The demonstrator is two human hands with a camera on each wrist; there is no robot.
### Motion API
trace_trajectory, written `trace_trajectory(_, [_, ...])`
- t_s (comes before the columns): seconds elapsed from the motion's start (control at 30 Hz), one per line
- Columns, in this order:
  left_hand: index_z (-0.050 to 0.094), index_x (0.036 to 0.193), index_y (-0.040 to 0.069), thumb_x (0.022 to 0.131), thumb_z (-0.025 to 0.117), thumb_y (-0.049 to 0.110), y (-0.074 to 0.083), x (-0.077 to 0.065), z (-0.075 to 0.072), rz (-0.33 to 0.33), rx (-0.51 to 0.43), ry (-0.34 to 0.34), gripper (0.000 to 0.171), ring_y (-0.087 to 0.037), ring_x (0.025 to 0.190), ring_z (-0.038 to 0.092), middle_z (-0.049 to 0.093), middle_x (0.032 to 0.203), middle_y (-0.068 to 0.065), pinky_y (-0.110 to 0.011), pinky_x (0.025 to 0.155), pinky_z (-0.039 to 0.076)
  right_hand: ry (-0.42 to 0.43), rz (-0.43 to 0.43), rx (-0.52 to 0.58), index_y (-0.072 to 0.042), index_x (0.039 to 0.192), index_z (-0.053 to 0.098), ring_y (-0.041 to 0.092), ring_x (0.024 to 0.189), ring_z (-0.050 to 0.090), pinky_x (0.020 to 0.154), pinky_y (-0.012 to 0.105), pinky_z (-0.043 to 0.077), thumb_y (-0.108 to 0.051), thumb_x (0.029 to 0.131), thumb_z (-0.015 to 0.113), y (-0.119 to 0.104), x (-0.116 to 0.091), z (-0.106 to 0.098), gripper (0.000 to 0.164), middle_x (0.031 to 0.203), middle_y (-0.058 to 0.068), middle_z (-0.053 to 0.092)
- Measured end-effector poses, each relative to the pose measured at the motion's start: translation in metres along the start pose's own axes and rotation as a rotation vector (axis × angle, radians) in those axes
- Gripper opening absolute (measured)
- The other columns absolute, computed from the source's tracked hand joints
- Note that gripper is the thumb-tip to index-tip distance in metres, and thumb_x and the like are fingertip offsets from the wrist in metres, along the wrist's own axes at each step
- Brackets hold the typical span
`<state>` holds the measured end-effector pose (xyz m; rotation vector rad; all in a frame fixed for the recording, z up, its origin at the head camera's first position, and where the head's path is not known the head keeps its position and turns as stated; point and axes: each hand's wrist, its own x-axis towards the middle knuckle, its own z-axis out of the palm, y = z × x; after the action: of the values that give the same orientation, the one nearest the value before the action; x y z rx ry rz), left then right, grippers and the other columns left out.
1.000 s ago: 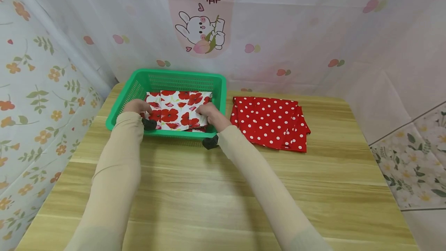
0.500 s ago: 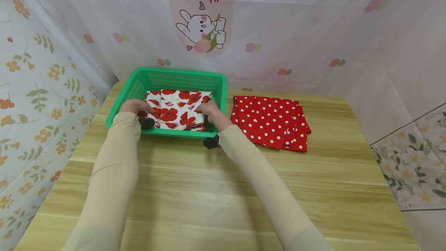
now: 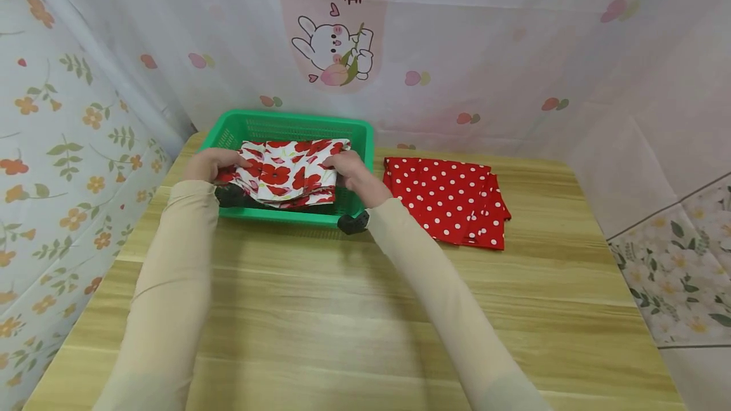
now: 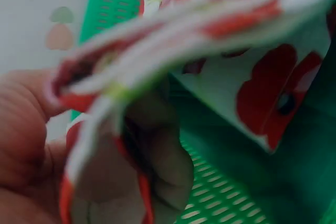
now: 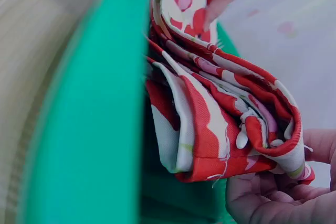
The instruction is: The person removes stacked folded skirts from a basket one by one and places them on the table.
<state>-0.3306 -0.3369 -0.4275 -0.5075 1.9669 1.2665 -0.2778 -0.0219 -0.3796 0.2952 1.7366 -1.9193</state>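
A folded white cloth with red poppies (image 3: 288, 173) spans both hands over the green plastic basket (image 3: 285, 217). Its left end is gripped by my left hand (image 3: 208, 162), thumb on top and fingers curled beneath, as the left wrist view shows. At the opposite end my right hand (image 3: 358, 176) pinches the layers between thumb and fingers. Seen from the right wrist, the folded cloth (image 5: 220, 108) shows several stacked layers and a few loose threads, and its middle sags. Inside the basket, the left wrist view shows bare green mesh (image 4: 218, 195) below the cloth.
A folded red cloth with white dots (image 3: 442, 198) lies on the wooden table (image 3: 320, 309), right of the basket. Behind the table hangs a printed curtain (image 3: 468, 56) with a rabbit picture. A flowered curtain (image 3: 74, 163) borders the left side.
Both hands have raised the poppy cloth from the basket's floor towards its rim. The cloth now bows in the middle. The dotted cloth stays put.
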Motion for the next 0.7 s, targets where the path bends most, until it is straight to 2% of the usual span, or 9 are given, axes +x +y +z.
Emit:
trace_trajectory(0.03, [0.053,0.105,0.003,0.081,0.071,0.031,0.006,-0.021,0.008,0.019,-0.012,0.008,0.040,-0.010,0.065,0.062,0.062,0.072,0.002,-0.025,0.067,0.051,-0.004,-0.007,0.014,0.006,0.129,0.048,0.033,0.113,0.056,0.092,0.043,0.048,0.001,0.091,0.052,-0.003,-0.002,0.000,0.039,0.126,0.020,0.055])
trace_trajectory(0.07, [0.052,0.103,0.004,0.082,0.070,0.032,0.008,-0.031,0.010,0.037,-0.024,0.027,0.040,-0.008,0.063,0.061,0.061,0.070,0.005,-0.023,0.065,0.051,-0.006,-0.012,0.025,0.006,0.129,0.047,0.033,0.113,0.056,0.092,0.042,0.048,0.001,0.091,0.052,-0.006,-0.003,-0.001,0.039,0.126,0.019,0.055])
trace_trajectory(0.13, [0.050,0.102,0.004,0.085,0.066,0.030,0.015,-0.060,0.019,0.063,-0.071,0.022,0.035,-0.007,0.061,0.062,0.062,0.066,0.005,-0.022,0.064,0.052,-0.013,-0.024,0.046,0.005,0.130,0.046,0.033,0.113,0.056,0.092,0.042,0.047,0.000,0.091,0.052,-0.011,-0.007,-0.002,0.040,0.127,0.019,0.055])
trace_trajectory(0.17, [0.048,0.104,0.004,0.089,0.061,0.029,0.020,-0.077,0.028,0.078,-0.093,0.052,0.033,-0.007,0.061,0.063,0.063,0.066,0.006,-0.022,0.065,0.053,-0.014,-0.031,0.055,0.005,0.131,0.045,0.032,0.114,0.056,0.092,0.042,0.047,-0.001,0.092,0.053,-0.014,-0.009,-0.002,0.040,0.127,0.019,0.054])
trace_trajectory(0.27, [0.043,0.102,0.005,0.092,0.057,0.027,0.024,-0.105,0.036,0.114,-0.181,0.052,0.028,-0.007,0.059,0.063,0.062,0.065,0.006,-0.021,0.063,0.053,-0.024,-0.049,0.085,0.004,0.132,0.043,0.033,0.114,0.055,0.093,0.042,0.047,-0.003,0.092,0.054,-0.022,-0.015,-0.004,0.042,0.128,0.018,0.054])
trace_trajectory(0.37, [0.042,0.102,0.006,0.093,0.056,0.025,0.026,-0.118,0.040,0.151,-0.246,0.047,0.026,-0.008,0.060,0.064,0.063,0.066,0.007,-0.022,0.063,0.054,-0.038,-0.067,0.089,0.003,0.133,0.042,0.032,0.114,0.056,0.092,0.042,0.047,-0.005,0.092,0.055,-0.031,-0.022,-0.004,0.043,0.128,0.018,0.054])
trace_trajectory(0.7, [0.043,0.104,0.006,0.091,0.060,0.026,0.026,-0.142,0.046,0.273,-0.341,0.058,0.029,-0.007,0.066,0.065,0.065,0.072,0.008,-0.022,0.066,0.054,-0.132,-0.160,0.083,0.004,0.131,0.045,0.032,0.113,0.056,0.091,0.043,0.047,-0.006,0.093,0.053,-0.051,-0.053,0.002,0.040,0.126,0.018,0.055])
